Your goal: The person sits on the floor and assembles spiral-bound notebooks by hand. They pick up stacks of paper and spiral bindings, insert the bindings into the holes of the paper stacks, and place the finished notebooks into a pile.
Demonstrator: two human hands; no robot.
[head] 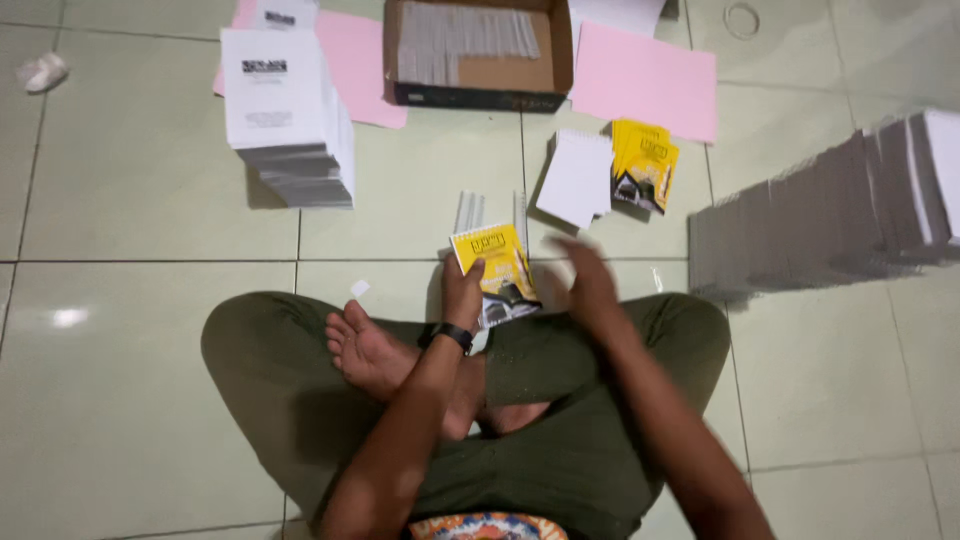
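Booklet (pixel 492 270), one yellow, is pinched at its lower left edge by the left hand (pixel 462 290), the blurred right hand (pixel 585 275) spread open just beside it, two white combs (pixel 470 210) lying beyond.

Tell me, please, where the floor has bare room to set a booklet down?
Bare tiles lie left of the knee, below the white paper stack. More lie right of the grey stack. Ahead of the left hand, yellow booklets and pink sheets crowd it.
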